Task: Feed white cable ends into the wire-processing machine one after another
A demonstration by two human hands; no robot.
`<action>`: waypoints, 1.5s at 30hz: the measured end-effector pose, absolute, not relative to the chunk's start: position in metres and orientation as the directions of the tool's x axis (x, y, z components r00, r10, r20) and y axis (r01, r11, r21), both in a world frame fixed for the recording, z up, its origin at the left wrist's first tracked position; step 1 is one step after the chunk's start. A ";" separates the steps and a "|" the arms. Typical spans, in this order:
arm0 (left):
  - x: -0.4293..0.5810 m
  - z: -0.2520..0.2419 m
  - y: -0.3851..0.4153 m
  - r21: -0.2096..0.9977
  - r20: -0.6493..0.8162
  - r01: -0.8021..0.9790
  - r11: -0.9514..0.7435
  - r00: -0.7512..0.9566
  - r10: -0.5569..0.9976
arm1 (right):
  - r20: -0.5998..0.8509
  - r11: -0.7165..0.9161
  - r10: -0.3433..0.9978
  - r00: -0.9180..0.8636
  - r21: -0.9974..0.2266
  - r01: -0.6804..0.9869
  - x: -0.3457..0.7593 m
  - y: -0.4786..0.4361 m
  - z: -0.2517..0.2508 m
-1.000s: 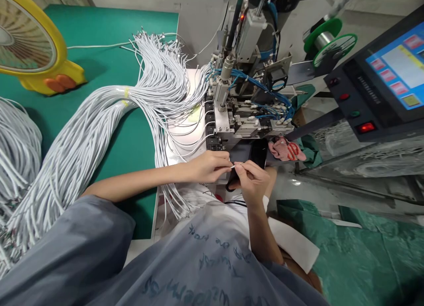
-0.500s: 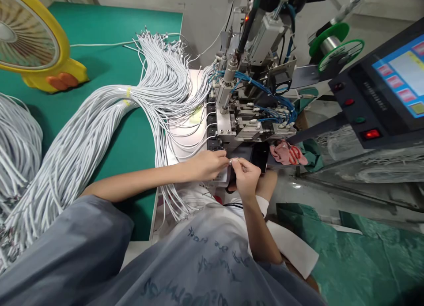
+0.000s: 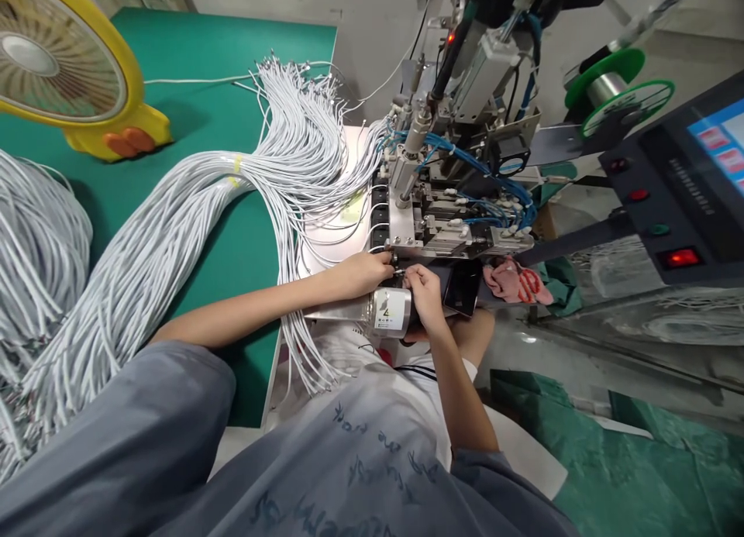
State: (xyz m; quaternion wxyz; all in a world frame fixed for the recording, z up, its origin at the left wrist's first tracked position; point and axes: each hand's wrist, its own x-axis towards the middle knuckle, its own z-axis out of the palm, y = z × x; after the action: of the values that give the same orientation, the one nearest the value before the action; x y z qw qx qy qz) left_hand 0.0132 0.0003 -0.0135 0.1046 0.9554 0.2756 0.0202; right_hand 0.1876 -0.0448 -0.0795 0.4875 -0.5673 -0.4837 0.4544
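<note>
My left hand (image 3: 372, 273) is closed in a pinch on a white cable, at the near end of the machine's row of black cable slots (image 3: 380, 215). Just to its right, my right hand (image 3: 425, 293) is also pinched, its fingertips by the cable's short light-coloured end (image 3: 399, 272) between the hands. Fingers cover most of what the right hand grips. Below the hands sits a clear container (image 3: 390, 312) with a white label. Several white cables run into the slots from a large bundle (image 3: 296, 134) on the left.
A benchtop machine (image 3: 442, 188) with blue air hoses stands ahead. To its right are a solder wire spool (image 3: 607, 91) and a control panel (image 3: 668, 188). A dark phone (image 3: 463, 287) and a pink cloth (image 3: 514, 280) lie near my right hand. A yellow fan (image 3: 136, 138) stands on the green table (image 3: 203, 258).
My left hand has moved slightly up to the slots, and the hands are a little apart. The labelled container now shows clearly below them. The view has shifted slightly.
</note>
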 end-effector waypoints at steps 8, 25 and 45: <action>0.011 -0.020 0.002 0.118 0.038 0.478 -0.870 0.874 0.485 | -0.077 -0.087 0.994 0.081 -0.987 0.134 0.190 -0.042 -0.085; 0.005 -0.002 -0.004 0.064 -0.038 0.606 -0.793 0.795 0.605 | -0.014 -0.045 0.987 0.162 -0.981 0.190 0.180 -0.040 -0.093; 0.000 0.012 0.003 0.039 0.003 0.764 -0.645 0.645 0.764 | -0.160 -0.016 0.875 -0.457 -0.953 0.303 0.070 -0.139 -0.062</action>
State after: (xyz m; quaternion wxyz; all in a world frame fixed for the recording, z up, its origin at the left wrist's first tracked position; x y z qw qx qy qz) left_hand -0.0002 0.0031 0.0121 0.0171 0.9068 0.4212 0.0094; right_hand 0.0704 -0.1393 -0.0615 0.2594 -0.4517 -0.6518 0.5512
